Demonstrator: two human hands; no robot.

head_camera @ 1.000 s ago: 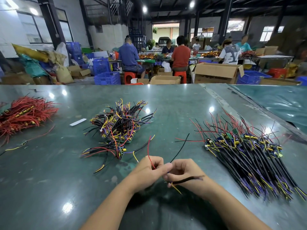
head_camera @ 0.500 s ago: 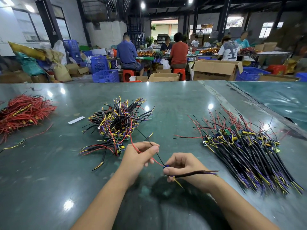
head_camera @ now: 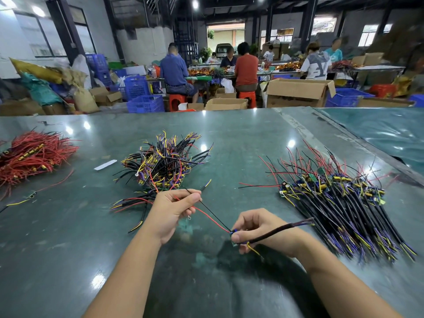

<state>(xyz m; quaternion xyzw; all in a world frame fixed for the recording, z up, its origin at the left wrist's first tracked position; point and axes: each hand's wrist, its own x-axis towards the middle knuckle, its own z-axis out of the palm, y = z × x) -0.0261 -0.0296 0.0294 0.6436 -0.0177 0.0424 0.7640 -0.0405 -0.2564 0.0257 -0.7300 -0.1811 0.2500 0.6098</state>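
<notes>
Step in hand: I judge that I am drawing the two thin wires out straight from the little board before the piece goes on a heap.
Board: it sits in my right hand, just above the table and right in front of me. Only a green corner and a blue part show past my thumb.
Red wire: it runs from the board up and leftward into my left hand.
Black wire: it lies close beside the red one, passes through my left fingertips and sticks out beyond them.
Cable: thick and black, it leaves the board the other way, crosses the back of my right hand and ends free in the air.
Doing it well: pull along the line of the wires, never sideways, so the joints at the board are not bent. Brace the board by its edges, let the wires slide lightly through the pinch, and hold red and black apart so they do not twist.
Left hand pose: lifted off the table with the wrist straight. Thumb and forefinger pinch the thin wires and the other fingers are curled under.
Right hand pose: lower and nearer to me, with the fingers curled round the board and the thumb pressed on top.
Neighbours: the tangled heap lies beyond my left hand, and the combed heap is to my right.
</notes>
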